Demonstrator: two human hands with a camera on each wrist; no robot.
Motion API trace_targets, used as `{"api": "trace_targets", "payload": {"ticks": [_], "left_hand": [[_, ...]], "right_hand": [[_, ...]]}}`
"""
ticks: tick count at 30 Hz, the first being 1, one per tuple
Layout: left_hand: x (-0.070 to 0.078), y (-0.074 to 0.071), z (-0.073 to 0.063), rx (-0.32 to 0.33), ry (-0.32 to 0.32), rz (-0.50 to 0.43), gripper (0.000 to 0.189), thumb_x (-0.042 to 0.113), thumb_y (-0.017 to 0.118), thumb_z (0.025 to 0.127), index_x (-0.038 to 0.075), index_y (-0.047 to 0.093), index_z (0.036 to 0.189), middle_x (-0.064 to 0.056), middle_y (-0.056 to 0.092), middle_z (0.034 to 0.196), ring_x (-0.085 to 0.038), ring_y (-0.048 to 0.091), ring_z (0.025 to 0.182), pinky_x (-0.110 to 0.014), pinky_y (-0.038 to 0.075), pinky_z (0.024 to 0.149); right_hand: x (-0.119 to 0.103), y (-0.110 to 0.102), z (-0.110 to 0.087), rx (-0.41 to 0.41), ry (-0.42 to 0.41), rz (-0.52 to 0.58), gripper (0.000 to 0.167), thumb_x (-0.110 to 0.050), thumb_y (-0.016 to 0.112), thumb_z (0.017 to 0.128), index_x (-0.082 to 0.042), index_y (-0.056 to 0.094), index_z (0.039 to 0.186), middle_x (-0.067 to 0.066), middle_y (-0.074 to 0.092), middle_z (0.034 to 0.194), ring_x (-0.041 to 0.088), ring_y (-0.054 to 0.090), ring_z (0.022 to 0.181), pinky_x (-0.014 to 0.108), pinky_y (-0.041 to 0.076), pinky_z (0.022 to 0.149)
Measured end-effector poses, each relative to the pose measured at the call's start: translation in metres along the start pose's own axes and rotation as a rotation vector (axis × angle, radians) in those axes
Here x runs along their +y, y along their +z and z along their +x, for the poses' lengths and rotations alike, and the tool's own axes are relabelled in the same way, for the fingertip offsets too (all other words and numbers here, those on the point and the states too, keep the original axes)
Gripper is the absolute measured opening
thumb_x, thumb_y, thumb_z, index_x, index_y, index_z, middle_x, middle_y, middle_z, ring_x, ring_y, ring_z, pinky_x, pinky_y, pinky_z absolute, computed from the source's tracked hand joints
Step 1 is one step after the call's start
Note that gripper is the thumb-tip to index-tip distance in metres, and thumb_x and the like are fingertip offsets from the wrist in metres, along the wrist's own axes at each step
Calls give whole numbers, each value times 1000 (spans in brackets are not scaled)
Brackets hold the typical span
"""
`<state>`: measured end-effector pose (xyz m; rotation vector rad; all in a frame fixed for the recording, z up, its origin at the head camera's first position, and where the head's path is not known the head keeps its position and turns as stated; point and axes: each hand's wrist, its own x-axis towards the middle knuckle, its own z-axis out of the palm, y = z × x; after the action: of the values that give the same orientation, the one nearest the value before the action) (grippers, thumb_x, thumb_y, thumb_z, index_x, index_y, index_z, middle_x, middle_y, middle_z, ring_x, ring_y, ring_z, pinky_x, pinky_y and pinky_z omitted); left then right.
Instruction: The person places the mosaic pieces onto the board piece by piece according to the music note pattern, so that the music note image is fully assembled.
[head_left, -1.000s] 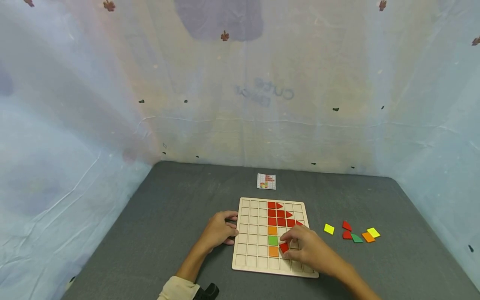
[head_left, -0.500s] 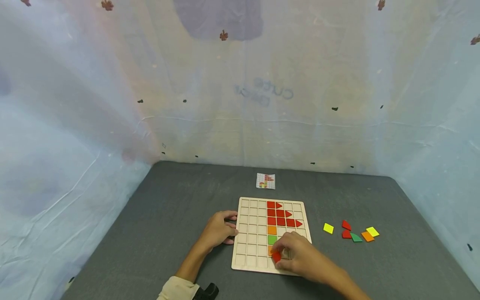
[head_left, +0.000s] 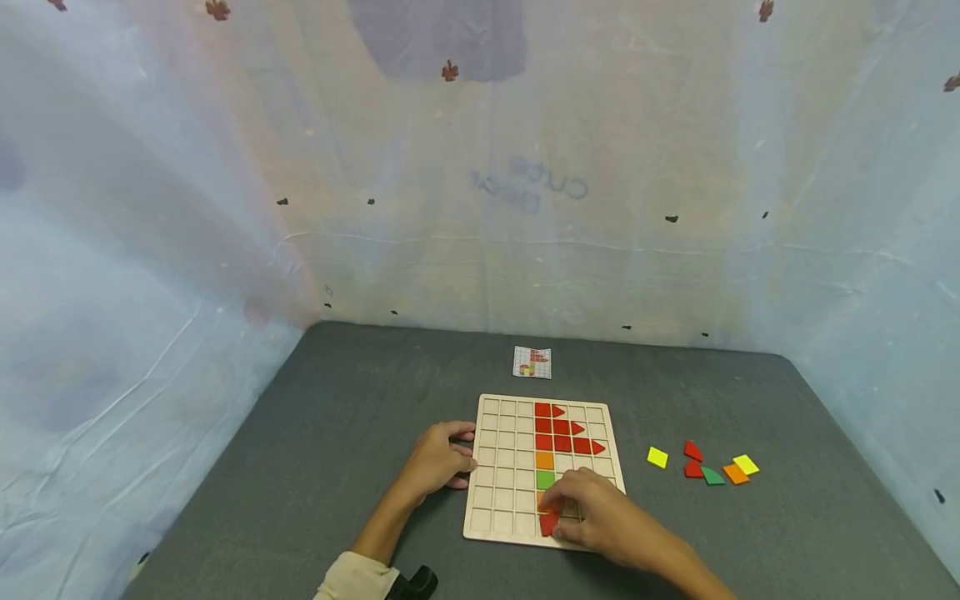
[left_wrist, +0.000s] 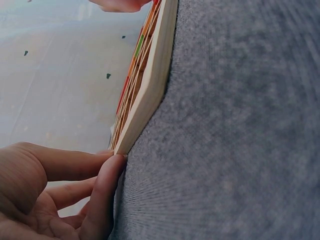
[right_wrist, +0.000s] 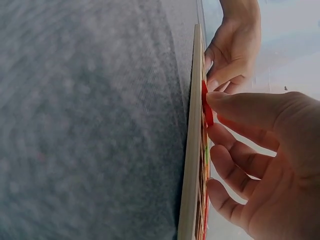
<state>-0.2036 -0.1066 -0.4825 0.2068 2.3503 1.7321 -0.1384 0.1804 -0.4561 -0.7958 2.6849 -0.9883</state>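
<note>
My right hand (head_left: 600,517) is low over the wooden grid board (head_left: 502,500), with thumb and fingertips on a red tile (head_left: 548,524) at the bottom row, just below an orange tile that the fingers partly cover. In the right wrist view the thumb and a finger pinch this red tile (right_wrist: 207,106) close against the board's face. At the board's left edge, my left hand (head_left: 433,458) rests its fingertips and thumb against the side. The left wrist view has those fingertips right at the wooden edge (left_wrist: 150,95). Red, orange and green tiles (head_left: 545,480) lie in the board's grid.
Loose yellow (head_left: 657,457), red (head_left: 693,451), green (head_left: 713,476) and orange tiles (head_left: 736,474) lie on the grey table (head_left: 375,383) right of the board. Behind the board lies a small printed pattern card (head_left: 532,362). A pale curtain (head_left: 480,208) rises around the table.
My right hand has carried the red tile left and toward the near edge, from the board's right part to the bottom row. The left hand has stayed at the board's left edge.
</note>
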Motion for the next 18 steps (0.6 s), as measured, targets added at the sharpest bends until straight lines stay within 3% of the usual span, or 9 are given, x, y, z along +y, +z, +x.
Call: {"api": "trace_targets", "payload": {"ticks": [7,18], "left_hand": [[-1,0,1,-1,5,1,64,-5,77,83,-6,59,145,-20,63,132,-26,70,104,-37,65,60],[-1,0,1,-4,5,5,62,-5,76,83,-6,60,144,-21,63,132,-25,70,102,-36,66,60]], "right_hand": [[0,1,1,-1,-21,18,24,-16,85,89,-24,78,110,-15,65,102,2,53,94,24,51,78],[0,3,3,6,-24,-2,24,-18,87,88,-26,77,109,-15,65,103,1,53,94,25,51,80]]}}
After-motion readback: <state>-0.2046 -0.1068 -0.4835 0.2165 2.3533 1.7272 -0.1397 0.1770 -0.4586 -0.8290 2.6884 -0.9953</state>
